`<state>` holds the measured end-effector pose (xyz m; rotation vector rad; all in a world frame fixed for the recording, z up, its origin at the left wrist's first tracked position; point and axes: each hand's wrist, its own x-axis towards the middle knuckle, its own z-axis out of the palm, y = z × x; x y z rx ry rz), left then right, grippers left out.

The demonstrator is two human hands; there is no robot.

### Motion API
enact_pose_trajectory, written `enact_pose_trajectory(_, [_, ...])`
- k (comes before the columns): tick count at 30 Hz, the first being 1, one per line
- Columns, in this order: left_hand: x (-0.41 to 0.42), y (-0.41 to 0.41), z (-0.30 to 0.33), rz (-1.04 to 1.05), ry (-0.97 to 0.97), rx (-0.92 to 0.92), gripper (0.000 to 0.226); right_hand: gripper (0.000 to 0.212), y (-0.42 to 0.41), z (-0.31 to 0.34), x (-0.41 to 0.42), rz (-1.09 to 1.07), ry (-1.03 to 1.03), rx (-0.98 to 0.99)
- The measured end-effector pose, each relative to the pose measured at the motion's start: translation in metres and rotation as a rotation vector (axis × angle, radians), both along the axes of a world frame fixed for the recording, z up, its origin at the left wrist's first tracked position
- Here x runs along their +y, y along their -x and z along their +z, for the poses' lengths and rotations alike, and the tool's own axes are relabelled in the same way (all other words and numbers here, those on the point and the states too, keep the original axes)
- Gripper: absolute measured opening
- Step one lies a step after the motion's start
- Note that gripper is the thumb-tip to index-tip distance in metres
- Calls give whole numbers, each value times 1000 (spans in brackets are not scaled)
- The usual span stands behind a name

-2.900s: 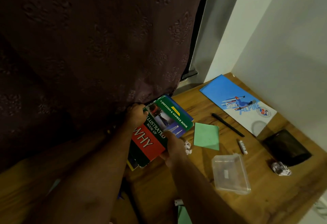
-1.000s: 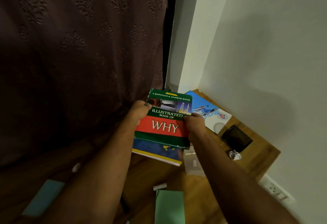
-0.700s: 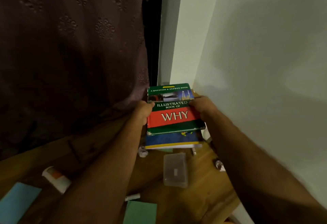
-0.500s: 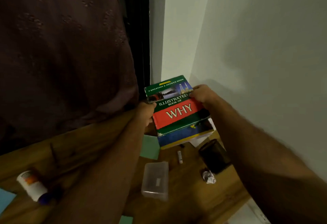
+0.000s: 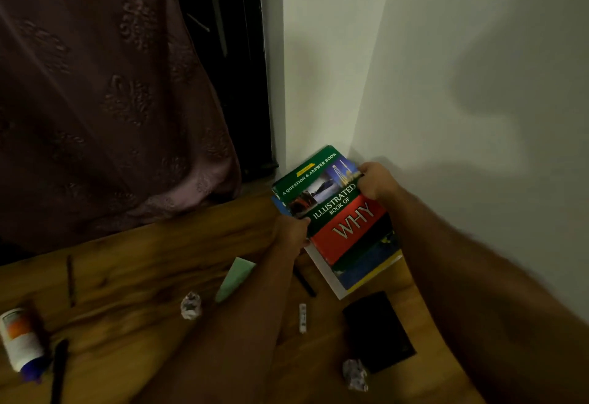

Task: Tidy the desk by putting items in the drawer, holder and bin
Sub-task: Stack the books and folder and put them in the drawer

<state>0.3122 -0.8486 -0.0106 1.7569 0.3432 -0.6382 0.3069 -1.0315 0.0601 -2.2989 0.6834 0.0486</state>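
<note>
A stack of books, topped by the green and red "Illustrated Book of WHY" [image 5: 338, 212], sits tilted in the far right corner of the wooden desk [image 5: 134, 263], against the white wall. My left hand [image 5: 291, 233] grips the stack's left edge. My right hand [image 5: 376, 182] grips its upper right corner. A blue and yellow book [image 5: 366, 268] shows beneath the top one, and a white-edged one lies lowest.
On the desk lie a green paper [image 5: 236, 277], a black pen [image 5: 304, 282], a small white stick [image 5: 302, 317], two crumpled paper balls [image 5: 191, 304] [image 5: 355, 375], a black wallet [image 5: 377, 332], a glue bottle [image 5: 20, 341], a dark marker [image 5: 59, 368] and a pencil [image 5: 70, 279]. A curtain [image 5: 111, 91] hangs behind.
Both hands lifted the book stack off the desk's middle and carried it right and back into the wall corner, where it now lies low and turned at an angle.
</note>
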Motion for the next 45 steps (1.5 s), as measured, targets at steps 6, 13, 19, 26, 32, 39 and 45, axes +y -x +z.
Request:
enact_pose_trajectory(6, [-8,0,-20,-62,-327,-97,37,27,-9,-43,-5,29,2,47])
enact_pose_trajectory(13, [-16,-13,-36,19,-336,-92,24,20,-13,-82,-11,-55,-60,111])
enact_pose_trajectory(19, [-18,-17,-44,255,-62,69,18,21,-17,-95,-14,-23,34,157])
enact_pose_trajectory(26, [-28,-19,-40,314,229,221,9,17,-17,-98,-14,-19,126,161])
enact_pose_trajectory(32, [-41,-18,-28,320,308,204,25,14,-12,-97,-22,-25,19,114])
enact_pose_trajectory(39, [-45,-17,-16,273,314,116,17,19,-5,-94,-19,-72,-125,96])
enact_pose_trajectory(45, [-39,-10,10,221,386,-12,21,34,7,-71,-14,-117,-343,-73])
